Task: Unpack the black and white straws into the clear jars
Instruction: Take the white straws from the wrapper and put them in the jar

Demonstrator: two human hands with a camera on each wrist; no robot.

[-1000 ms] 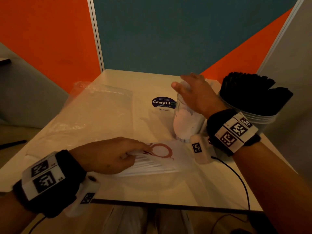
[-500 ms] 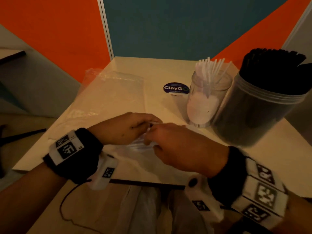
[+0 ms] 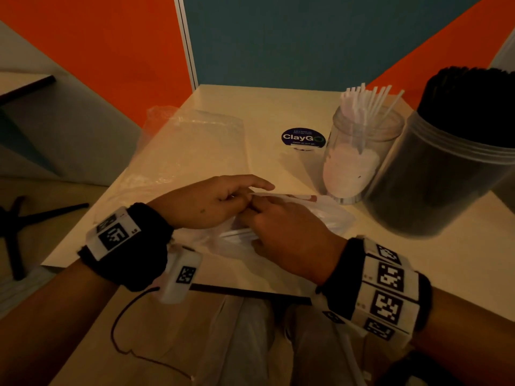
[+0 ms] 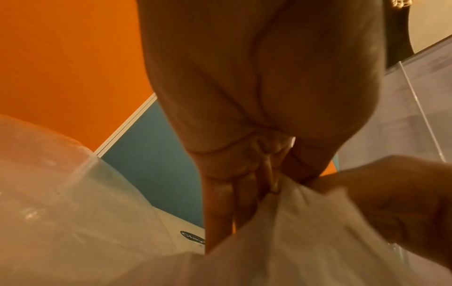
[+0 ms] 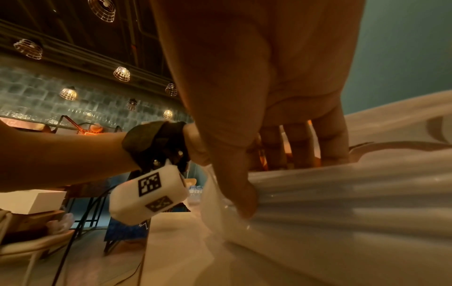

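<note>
Grip: bag of white straws (image 3: 320, 218) pinched at mouth by left hand (image 3: 206, 203) and right hand (image 3: 289, 235), near table (image 3: 278, 104) edge. Film judged thin, slippery, easily torn; straws light, bendable, best taken as bundle mid-length. Beyond: small jar (image 3: 359, 154) partly filled with white straws; large jar (image 3: 446, 174) packed with black straws (image 3: 473, 101).

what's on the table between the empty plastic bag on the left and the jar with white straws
Only the round dark ClayGo sticker, stuck flat on the table. In the head view, the stretch between the empty plastic bag and the white-straw jar is otherwise bare tabletop.
</note>
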